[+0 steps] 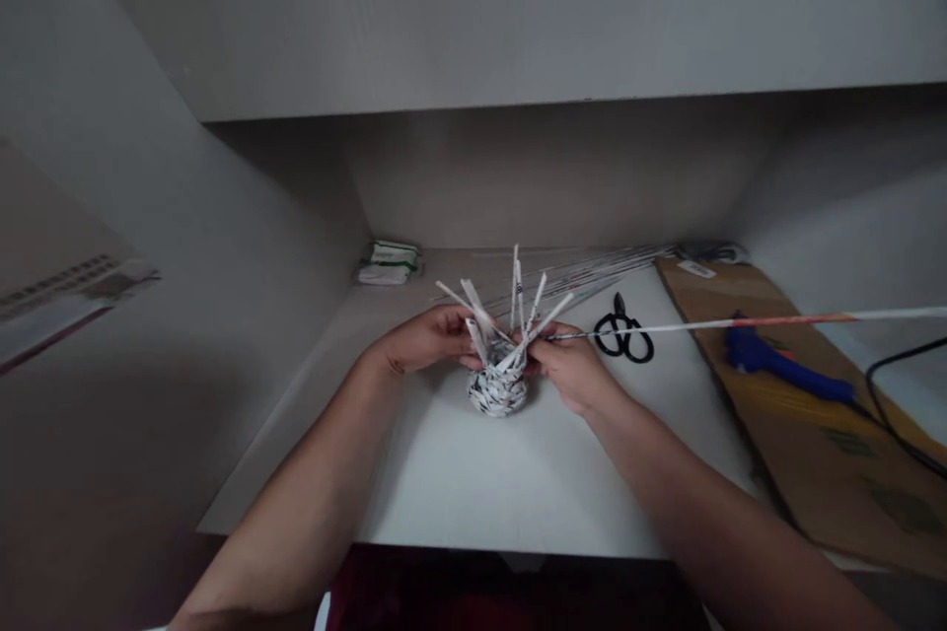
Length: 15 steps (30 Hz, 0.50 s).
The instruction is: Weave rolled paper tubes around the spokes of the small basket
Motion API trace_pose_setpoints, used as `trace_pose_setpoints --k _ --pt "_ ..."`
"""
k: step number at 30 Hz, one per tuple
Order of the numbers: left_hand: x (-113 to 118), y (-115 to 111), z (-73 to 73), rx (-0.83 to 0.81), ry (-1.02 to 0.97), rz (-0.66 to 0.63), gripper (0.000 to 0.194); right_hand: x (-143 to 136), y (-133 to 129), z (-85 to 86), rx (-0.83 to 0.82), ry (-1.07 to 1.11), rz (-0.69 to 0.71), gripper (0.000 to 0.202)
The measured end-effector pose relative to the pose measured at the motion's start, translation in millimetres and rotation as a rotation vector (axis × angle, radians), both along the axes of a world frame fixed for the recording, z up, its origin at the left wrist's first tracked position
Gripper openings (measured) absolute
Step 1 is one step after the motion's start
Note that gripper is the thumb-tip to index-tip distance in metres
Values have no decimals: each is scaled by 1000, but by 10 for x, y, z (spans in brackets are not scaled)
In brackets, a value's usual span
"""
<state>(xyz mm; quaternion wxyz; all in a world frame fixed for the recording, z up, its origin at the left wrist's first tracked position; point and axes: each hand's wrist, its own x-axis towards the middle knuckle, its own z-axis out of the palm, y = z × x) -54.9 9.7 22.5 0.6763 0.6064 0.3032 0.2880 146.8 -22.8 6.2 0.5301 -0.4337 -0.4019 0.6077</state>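
A small round basket (497, 392) woven from rolled newspaper stands between my hands on the white surface. Several paper stakes (519, 288) stick up and fan outward from its rim. My left hand (442, 335) is closed on the basket's left side, fingers round the rim and a stake. On the right side, my right hand (566, 363) pinches the rim where a long paper tube (688, 326) leaves it. That tube runs far off to the right edge of the view. The fingertips are partly hidden behind the stakes.
Black-handled scissors (623, 330) lie right of my right hand. A blue glue gun (788, 370) with a black cord rests on a cardboard sheet (829, 454). Loose paper tubes (592, 268) lie at the back, and a white-green packet (390, 261) at back left. A shelf (518, 20) overhangs.
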Motion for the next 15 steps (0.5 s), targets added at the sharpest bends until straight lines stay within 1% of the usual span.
trace_pose_setpoints --k 4,7,11,15 --pt "108 -71 50 52 29 50 31 3 -2 -31 37 -58 -14 22" --pt "181 -91 74 73 33 137 30 11 1 -50 79 -89 -2 18" --pt "243 -66 46 36 59 229 32 16 -1 -59 105 -109 12 14" --pt "284 -66 -6 16 84 275 32 27 -2 -61 141 -158 15 10"
